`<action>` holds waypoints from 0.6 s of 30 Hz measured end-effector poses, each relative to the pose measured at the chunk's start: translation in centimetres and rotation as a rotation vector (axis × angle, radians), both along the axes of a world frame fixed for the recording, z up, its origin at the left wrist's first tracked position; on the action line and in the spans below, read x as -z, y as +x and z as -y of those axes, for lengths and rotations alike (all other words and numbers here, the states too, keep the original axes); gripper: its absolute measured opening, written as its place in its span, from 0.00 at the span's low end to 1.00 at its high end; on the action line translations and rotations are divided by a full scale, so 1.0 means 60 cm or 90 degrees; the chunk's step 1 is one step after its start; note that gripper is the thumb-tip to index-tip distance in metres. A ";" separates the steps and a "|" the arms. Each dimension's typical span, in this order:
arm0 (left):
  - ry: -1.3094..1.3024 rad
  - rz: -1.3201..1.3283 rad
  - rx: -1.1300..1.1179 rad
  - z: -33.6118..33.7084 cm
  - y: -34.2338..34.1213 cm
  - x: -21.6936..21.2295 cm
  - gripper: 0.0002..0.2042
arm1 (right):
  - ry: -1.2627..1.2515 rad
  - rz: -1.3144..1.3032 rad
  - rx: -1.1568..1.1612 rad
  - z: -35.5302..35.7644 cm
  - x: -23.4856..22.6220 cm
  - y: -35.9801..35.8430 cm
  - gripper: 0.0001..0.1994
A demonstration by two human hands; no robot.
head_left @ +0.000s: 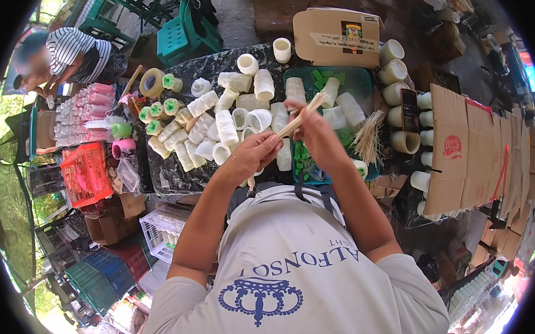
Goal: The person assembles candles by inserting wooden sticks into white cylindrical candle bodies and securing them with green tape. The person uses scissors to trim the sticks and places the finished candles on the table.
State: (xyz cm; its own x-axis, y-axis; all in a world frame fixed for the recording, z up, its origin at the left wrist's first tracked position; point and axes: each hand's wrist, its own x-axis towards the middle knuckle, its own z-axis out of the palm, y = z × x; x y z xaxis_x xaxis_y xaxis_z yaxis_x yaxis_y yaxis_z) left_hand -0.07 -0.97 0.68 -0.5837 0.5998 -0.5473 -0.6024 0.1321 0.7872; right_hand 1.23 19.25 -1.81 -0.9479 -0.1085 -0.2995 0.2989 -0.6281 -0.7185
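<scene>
Over the near edge of the table, I hold a slim bundle of pale, wick-like strands [289, 128] at a slant. My left hand [252, 155] is closed on its lower end, fingertips pinching it. Higher up, my right hand [315, 134] has its fingers wrapped around the same bundle. A strand tail hangs below my left hand. Beyond my hands lie many off-white, wax-like cylinders [225, 128], some hollow. Under my right hand sits a teal tray [364, 80] with cylinders and green pieces [303, 159]. A loose bunch of similar strands [370, 136] rests over its right side.
Several wax cups [404, 141] stand at the right, beside a cardboard sheet [454, 151]. A cardboard box [337, 39] lies at the back. Tape [151, 83], pink-and-clear cups [92, 112] and an orange crate [86, 174] are at left. Another person [74, 56] is at the far left.
</scene>
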 end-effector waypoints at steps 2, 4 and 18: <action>-0.009 -0.015 0.015 -0.004 0.003 -0.012 0.17 | 0.096 -0.107 -0.118 0.005 0.021 0.020 0.19; 0.003 0.035 0.056 0.001 -0.005 -0.023 0.17 | 0.098 -0.120 -0.139 0.017 0.020 0.026 0.17; -0.061 -0.227 0.064 0.017 0.025 -0.041 0.15 | 0.060 -0.115 -0.107 0.018 0.009 0.051 0.17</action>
